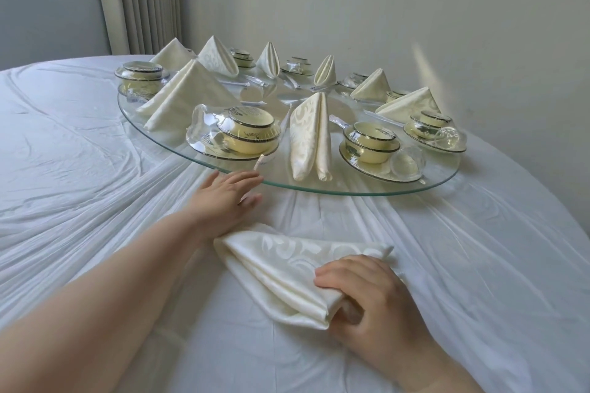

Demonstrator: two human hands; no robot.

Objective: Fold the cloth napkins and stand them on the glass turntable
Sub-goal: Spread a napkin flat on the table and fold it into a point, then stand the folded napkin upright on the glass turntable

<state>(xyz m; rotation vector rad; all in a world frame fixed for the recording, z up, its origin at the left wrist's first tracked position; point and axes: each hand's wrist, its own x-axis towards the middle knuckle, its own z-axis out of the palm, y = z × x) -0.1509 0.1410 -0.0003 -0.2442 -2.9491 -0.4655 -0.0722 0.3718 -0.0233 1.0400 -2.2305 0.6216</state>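
**Head view: one napkin in hand at the near edge, turntable within reach.**
The right hand [367, 297] has its fingers [332, 277] curled round a folded napkin [287, 274] lying on the counter [95, 169]. The left hand [230, 198], fingers straight and holding nothing, reaches the rim of the glass turntable [351, 193]. Standing napkins [309, 137] alternate with wrapped bowl sets [249, 134]. Judgement: turn the glass slowly so no napkin topples, pinch the folds tight, and set the base down flat.

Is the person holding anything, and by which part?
The right hand grips the folded napkin by its near end. The left hand holds nothing, beside the turntable.
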